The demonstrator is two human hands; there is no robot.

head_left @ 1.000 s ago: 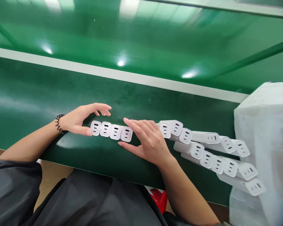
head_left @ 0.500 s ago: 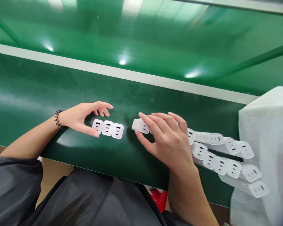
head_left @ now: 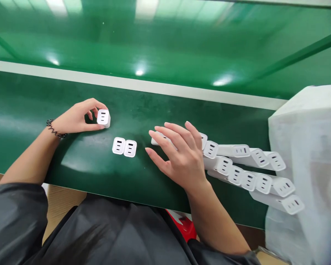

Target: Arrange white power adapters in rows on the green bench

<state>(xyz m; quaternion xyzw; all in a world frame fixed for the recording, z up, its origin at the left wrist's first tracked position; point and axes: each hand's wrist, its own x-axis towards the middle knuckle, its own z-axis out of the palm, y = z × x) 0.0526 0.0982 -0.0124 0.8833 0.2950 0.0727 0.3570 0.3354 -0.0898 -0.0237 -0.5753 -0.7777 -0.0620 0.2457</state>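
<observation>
My left hand (head_left: pixel 77 117) pinches one white charger block (head_left: pixel 103 117) between thumb and fingers, held over the green belt (head_left: pixel 30 106) at the left. Two more white chargers (head_left: pixel 124 147) stand side by side on the belt between my hands. My right hand (head_left: pixel 179 156) lies with fingers spread over another white charger (head_left: pixel 156 140), whose left end pokes out under the fingertips. Right of that hand, several long white chargers (head_left: pixel 248 173) lie in rows with their port faces toward me.
A white bag-like bundle (head_left: pixel 309 162) stands at the right edge against the rows. A pale strip (head_left: pixel 154 88) runs across the belt's far side, with a glossy green surface beyond. The belt's near edge sits above my dark clothing; something red (head_left: pixel 183 224) shows below.
My left hand has lifted one charger out of the small row and carried it up and left, leaving two. My right hand has stayed over the charger next to the long rows.
</observation>
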